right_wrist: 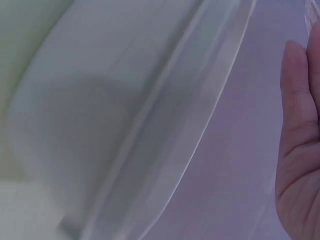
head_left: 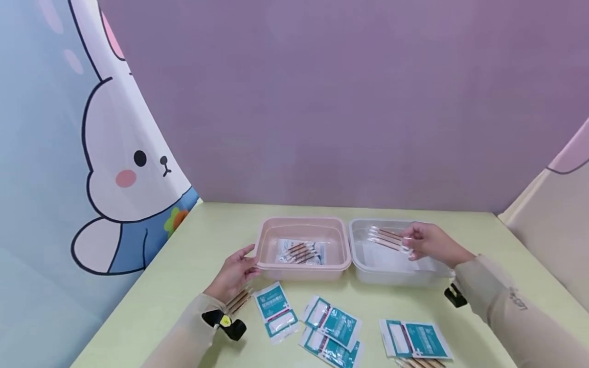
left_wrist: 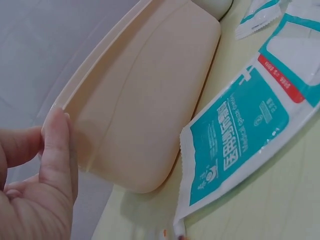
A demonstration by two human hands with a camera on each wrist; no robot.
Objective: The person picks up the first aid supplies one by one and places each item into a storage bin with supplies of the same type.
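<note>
My left hand (head_left: 235, 273) pinches the left rim of a pink plastic basin (head_left: 301, 273); thumb and fingers on that rim (left_wrist: 56, 102) also show in the left wrist view. Inside the basin, a bundle of brown-stemmed cotton swabs (head_left: 300, 252) lies over a whitish packet. My right hand (head_left: 434, 244) holds a clear pack of cotton swabs (head_left: 385, 238) by one end, above a translucent white basin (head_left: 391, 277). Something flat and pale lies in that basin, partly hidden. In the right wrist view only part of the right hand (right_wrist: 302, 140) appears, beside the basin's rim.
Teal-and-white gauze packets lie in front of the basins: one at left (head_left: 277, 312), two overlapping in the middle (head_left: 338, 327), one at right (head_left: 416, 340) over more cotton swabs (head_left: 423, 363). Further swabs (head_left: 238, 301) lie by the left wrist. A purple panel (head_left: 322, 102) stands behind.
</note>
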